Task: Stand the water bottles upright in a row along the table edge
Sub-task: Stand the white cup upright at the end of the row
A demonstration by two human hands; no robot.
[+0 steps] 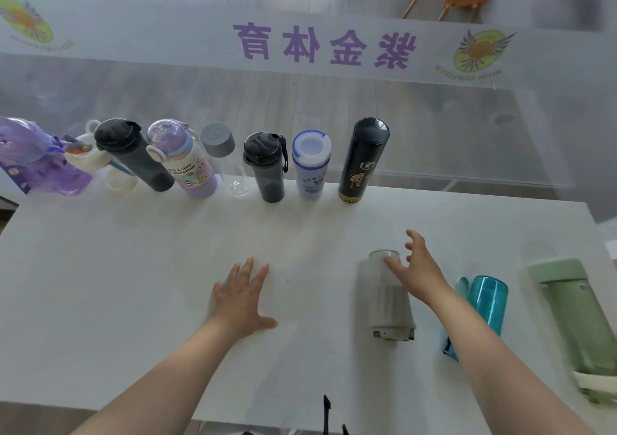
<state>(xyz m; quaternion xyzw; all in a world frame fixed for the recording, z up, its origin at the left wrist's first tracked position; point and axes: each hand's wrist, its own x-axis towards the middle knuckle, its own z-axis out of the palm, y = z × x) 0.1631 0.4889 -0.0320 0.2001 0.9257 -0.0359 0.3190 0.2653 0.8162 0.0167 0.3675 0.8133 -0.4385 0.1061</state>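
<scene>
Near your right hand [419, 267], the grey bottle [389, 296] lies flat on the white table [133, 284], fingers spread just over its far end, not gripping yet. Left hand [242, 296] rests flat and empty. I'd wrap around the middle, tip it up base first, then set it right of the black flask [362, 161] ending the row at the far edge. The teal bottle [487, 301] and green bottle [574, 317] wait, lying down.

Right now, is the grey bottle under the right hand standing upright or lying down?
Lying down. The grey bottle lies on its side on the table, lengthwise; the right hand reaches over it.
</scene>
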